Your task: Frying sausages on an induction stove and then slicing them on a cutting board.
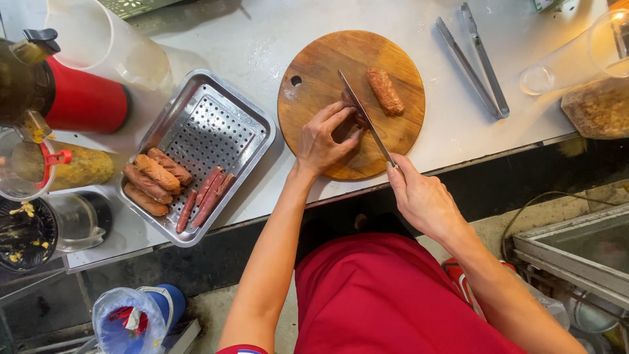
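Red apron (pixel 386 295) nearest camera; person stands at steel counter (pixel 262 46). Left hand (pixel 322 141) curled, fingertips pinning sausage (pixel 352 105) on round wooden board (pixel 327 65) to steady it. Right hand (pixel 422 196) closed around knife (pixel 364 117), blade angled across that sausage, wrist low. Second sausage (pixel 385 92) right of blade. Perforated tray (pixel 216 118) left holds more; tongs (pixel 475 62) far right

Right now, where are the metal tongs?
In the head view, the metal tongs lie on the counter at upper right, between the round cutting board and a clear plastic container.
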